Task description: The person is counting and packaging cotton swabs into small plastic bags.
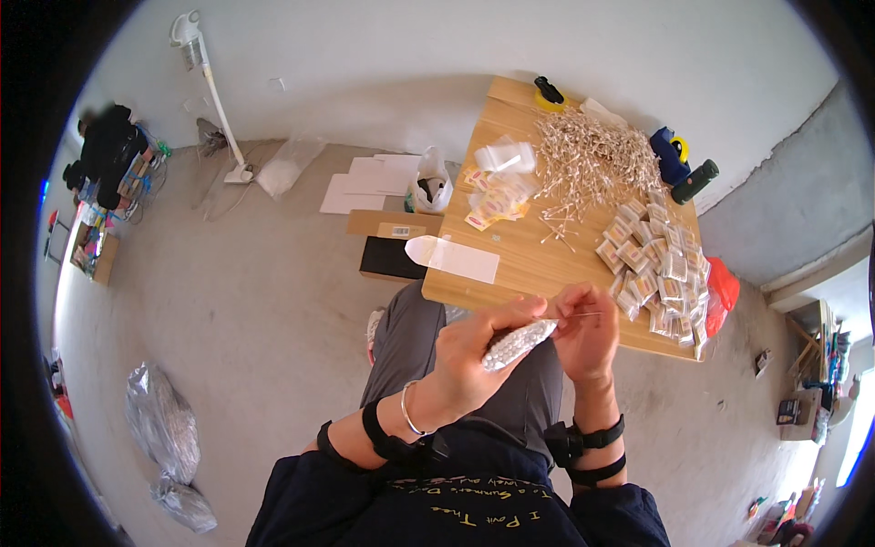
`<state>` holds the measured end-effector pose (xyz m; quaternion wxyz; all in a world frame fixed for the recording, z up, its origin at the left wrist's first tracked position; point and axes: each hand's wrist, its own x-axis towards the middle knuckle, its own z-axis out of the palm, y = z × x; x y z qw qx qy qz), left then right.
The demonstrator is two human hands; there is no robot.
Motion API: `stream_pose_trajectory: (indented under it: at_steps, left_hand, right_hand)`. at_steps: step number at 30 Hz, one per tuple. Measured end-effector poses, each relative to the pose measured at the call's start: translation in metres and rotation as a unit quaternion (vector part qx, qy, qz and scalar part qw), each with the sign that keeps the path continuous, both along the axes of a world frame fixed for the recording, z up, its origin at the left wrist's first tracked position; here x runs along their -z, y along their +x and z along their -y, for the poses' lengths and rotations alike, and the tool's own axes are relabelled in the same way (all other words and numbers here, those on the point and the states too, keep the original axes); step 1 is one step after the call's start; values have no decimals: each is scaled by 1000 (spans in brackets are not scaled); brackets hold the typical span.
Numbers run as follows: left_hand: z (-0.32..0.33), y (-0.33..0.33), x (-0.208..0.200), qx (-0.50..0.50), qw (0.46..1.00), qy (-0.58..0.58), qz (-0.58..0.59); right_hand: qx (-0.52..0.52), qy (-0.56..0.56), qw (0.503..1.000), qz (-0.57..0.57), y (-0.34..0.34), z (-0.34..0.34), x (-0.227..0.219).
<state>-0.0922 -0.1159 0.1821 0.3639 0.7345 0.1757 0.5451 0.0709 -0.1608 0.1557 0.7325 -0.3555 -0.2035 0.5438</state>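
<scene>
My left hand [468,354] is wrapped round a small clear bag packed with white-tipped cotton swabs [519,345], held tilted above my lap. At the bag's open-looking end, my right hand [586,339] has its fingers curled and pinched on what looks like the thin clear flap. The flap shows only as a fine line, and the fingertips partly hide it. Both hands are just off the table's near edge. On the table lie a big heap of loose cotton swabs [592,159] and a pile of filled swab packs [658,264].
The wooden table [547,269] also bears a white card sleeve [465,260], flat printed bags [497,199], a clear plastic box [506,157], a tape roll [550,98] and a dark bottle [694,182]. A cardboard box [392,223] sits left of it; a red bag [722,294] hangs right.
</scene>
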Motion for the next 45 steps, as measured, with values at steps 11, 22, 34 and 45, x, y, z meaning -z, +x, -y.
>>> stream_pose_trajectory:
  at_steps: [11,22,34,45]
  left_hand:
    - [-8,-10,8,13,995,0,-95]
    - [-9,-10,21,-23,983,21,-182]
    - [-7,3,25,-4,976,55,-209]
    - [-2,5,23,23,973,86,-213]
  right_hand:
    - [11,87,996,23,-1,36,-4]
    - [22,131,984,122,-44,64,-22]
    - [150,135,931,306,-39,70,-10]
    - [215,171,861,429,-31,62,-8]
